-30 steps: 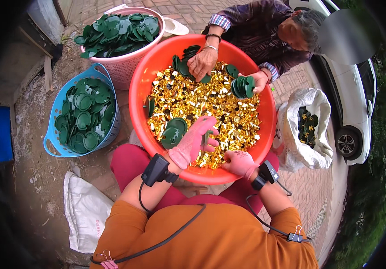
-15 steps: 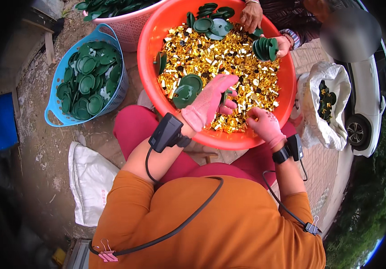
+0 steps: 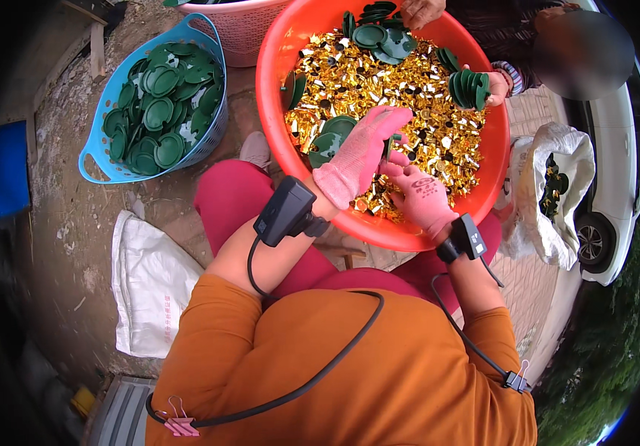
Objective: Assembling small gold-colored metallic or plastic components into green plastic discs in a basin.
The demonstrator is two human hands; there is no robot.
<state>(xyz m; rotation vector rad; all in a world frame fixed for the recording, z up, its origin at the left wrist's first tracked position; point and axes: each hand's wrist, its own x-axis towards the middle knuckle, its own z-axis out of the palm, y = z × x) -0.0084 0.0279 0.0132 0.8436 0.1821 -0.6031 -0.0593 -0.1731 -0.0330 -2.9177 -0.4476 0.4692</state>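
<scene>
Green disc (image 3: 389, 147): one unit in work, seen edge-on over the near part of the red basin (image 3: 272, 97), in the grip of our left hand (image 3: 364, 154). Left-hand state: fingers curved and closed about the disc, palm turned toward the basin's middle. Right hand (image 3: 420, 197): also over the basin's near side, thumb and fingers drawn together close to the disc; we cannot tell whether a small part sits between the fingertips, nor whether they touch the disc. We therefore log this unit as unfinished, stage uncertain. Stock: loose gold pieces (image 3: 335, 82) cover most of the basin floor, with dark bits among them, so supply there looks ample. A few plain discs (image 3: 331, 141) lie on the gold beside our left hand, and more (image 3: 383, 41) rest toward the basin's far side. Left of the basin, the blue basket (image 3: 212, 139) is well filled with discs on which we make out no gold. Across the basin, a co-worker's hand (image 3: 498, 88) holds a stack of discs (image 3: 469, 89) at the right rim. Right of the basin, the white sack (image 3: 565, 234) contains dark green pieces with gold bits (image 3: 554, 186) among them; we judge these the done share, count not readable. By our estimate, much remains: the plain discs in view appear to outnumber the sack's visible contents.
</scene>
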